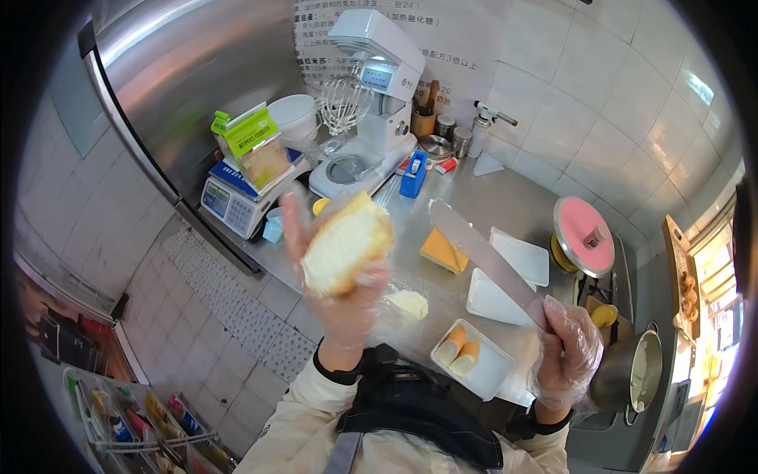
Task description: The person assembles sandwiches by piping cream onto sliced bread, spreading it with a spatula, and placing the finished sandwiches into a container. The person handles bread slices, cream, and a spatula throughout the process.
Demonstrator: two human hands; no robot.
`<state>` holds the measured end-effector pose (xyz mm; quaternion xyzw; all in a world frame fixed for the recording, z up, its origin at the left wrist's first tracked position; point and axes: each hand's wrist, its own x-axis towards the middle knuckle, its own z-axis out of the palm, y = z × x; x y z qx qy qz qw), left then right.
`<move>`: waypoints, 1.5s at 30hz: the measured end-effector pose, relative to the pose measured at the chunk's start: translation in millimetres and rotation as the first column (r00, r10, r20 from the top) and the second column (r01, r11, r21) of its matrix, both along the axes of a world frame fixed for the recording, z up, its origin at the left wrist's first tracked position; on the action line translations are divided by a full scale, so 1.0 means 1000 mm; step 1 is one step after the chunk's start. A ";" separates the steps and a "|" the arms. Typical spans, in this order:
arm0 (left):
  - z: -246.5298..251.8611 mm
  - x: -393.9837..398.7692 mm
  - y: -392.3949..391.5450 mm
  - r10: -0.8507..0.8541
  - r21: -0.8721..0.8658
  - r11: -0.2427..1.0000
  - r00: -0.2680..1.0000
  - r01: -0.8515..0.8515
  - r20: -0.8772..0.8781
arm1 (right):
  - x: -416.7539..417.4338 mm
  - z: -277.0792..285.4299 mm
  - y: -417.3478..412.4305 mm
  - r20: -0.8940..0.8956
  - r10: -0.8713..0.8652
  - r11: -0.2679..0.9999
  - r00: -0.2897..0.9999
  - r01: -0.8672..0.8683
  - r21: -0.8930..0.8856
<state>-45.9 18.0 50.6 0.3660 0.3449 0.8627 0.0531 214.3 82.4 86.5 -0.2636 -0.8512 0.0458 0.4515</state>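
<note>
My left hand [349, 296], in a clear plastic glove, holds up a piece of sponge cake [346, 246] whose face is coated in white cream. The thumb stands off to the left and looks blurred. In my gloved right hand [565, 352] is a long spatula-like blade [485, 260], pointing up and left over the steel counter [438, 332]. Its tip is near an orange-topped cake block [444, 252]. A mound of pale cream or crumbs [408, 303] lies on plastic film beside my left hand. Two cream-ended rolls [459, 352] lie in a white tray [496, 374] closest to me.
Two white trays [521, 255] sit right of the cake block. A stand mixer [385, 77], a scale [237, 198] bearing a green-topped carton [251, 145] and a blue tape dispenser [413, 176] stand behind. At right are a pink-topped round lid [583, 231] and a steel pot [616, 373].
</note>
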 end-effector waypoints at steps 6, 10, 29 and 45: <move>-0.016 -0.006 0.008 -0.673 0.463 0.739 0.501 0.489 0.544 | -0.009 -0.006 0.006 -0.123 0.031 0.999 0.992 -0.036 -0.035; -0.028 -0.017 0.007 -0.835 0.679 0.550 0.333 0.487 0.438 | -0.015 -0.016 0.009 -0.103 0.048 0.997 0.994 -0.054 -0.057; 0.013 0.012 -0.014 -0.836 0.537 0.507 0.232 0.674 0.498 | -0.025 -0.017 0.035 0.119 0.179 0.974 0.977 -0.193 0.118; 0.017 0.008 -0.010 -0.902 0.642 0.408 0.179 0.649 0.393 | 0.034 -0.018 0.042 -0.064 0.198 0.976 0.978 -0.203 -0.076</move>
